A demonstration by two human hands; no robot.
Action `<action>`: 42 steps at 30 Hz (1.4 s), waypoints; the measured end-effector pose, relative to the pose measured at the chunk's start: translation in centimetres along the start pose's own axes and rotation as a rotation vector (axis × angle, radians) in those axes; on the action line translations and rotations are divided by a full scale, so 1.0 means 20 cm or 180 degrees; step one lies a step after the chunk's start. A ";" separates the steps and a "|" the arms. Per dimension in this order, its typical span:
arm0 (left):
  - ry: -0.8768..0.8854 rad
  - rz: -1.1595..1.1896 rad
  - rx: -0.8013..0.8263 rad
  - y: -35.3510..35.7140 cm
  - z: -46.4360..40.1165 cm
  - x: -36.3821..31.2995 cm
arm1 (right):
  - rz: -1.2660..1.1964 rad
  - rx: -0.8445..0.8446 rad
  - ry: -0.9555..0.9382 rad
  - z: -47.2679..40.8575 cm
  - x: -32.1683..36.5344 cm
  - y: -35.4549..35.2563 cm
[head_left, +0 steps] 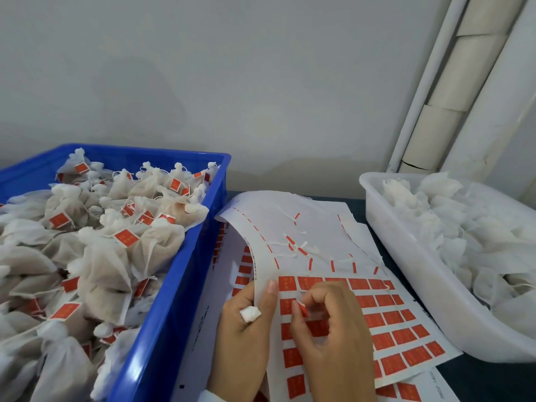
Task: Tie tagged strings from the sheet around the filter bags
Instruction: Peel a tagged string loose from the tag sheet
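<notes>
A white sheet point(324, 236) with rows of red tags lies on the table between two bins, its upper part stripped and curled up. My left hand point(246, 329) grips the gathered top of a white filter bag point(250, 313) in its fist, and its thumb presses on the sheet's left edge. My right hand point(333, 329) pinches one red tag point(302, 309) at the sheet's left columns, lifting it. More tag sheets lie underneath.
A blue crate point(174, 291) on the left holds several filter bags tied with red-tagged strings. A white tub point(406, 274) on the right holds several untied white bags. Cardboard tubes point(452, 91) lean against the wall behind it.
</notes>
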State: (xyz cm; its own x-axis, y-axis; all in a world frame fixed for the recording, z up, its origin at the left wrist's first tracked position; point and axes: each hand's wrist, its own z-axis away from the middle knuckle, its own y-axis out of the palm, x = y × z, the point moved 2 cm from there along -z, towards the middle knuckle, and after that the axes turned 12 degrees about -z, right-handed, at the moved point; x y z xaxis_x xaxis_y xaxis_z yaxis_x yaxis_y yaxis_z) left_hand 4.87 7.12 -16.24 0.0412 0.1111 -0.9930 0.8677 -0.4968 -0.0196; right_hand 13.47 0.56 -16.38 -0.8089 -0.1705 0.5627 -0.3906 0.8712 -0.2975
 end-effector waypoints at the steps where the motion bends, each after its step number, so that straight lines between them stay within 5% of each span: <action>1: -0.0012 0.0003 0.0002 0.00 0.00 0.00 | -0.0025 0.0012 -0.0086 0.00 0.00 0.00; 11: -0.0217 -0.0483 -0.0064 -0.02 -0.07 0.07 | -0.0246 0.0307 0.0117 0.01 -0.04 0.02; 16: -0.0722 -0.0760 -0.0042 -0.04 -0.14 0.10 | -0.1003 0.0465 0.1677 0.02 -0.11 0.06; 20: -0.1165 -0.1557 -0.0672 -0.09 -0.14 0.11 | -0.1365 0.0469 0.2639 -0.01 -0.17 0.08; 23: -0.1068 -0.0984 -0.0928 -0.13 -0.13 0.09 | -0.1562 0.0519 0.3060 -0.03 -0.22 0.07; 25: -0.0929 -0.0675 -0.0624 -0.14 -0.11 0.04 | -0.1722 0.0530 0.3195 -0.05 -0.24 0.06; 29: -0.0700 -0.1215 0.0342 -0.07 -0.19 0.01 | -0.2481 0.0388 0.3668 -0.12 -0.27 0.01; 35: -0.0545 -0.1022 0.0809 0.12 -0.27 0.01 | -0.4086 0.0584 0.3409 -0.27 -0.32 -0.15; 42: -0.0542 0.0492 0.0553 0.22 -0.25 0.05 | -0.3048 0.1572 0.2044 -0.15 -0.30 -0.14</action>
State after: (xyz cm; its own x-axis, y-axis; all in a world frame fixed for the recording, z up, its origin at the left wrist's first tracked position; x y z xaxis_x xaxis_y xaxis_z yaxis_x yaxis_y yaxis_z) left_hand 11.14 9.33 -16.69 0.0698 -0.1163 -0.9908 0.7591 -0.6382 0.1284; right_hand 20.66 0.41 -16.57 0.1959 -0.2631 0.9447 -0.9374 0.2327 0.2592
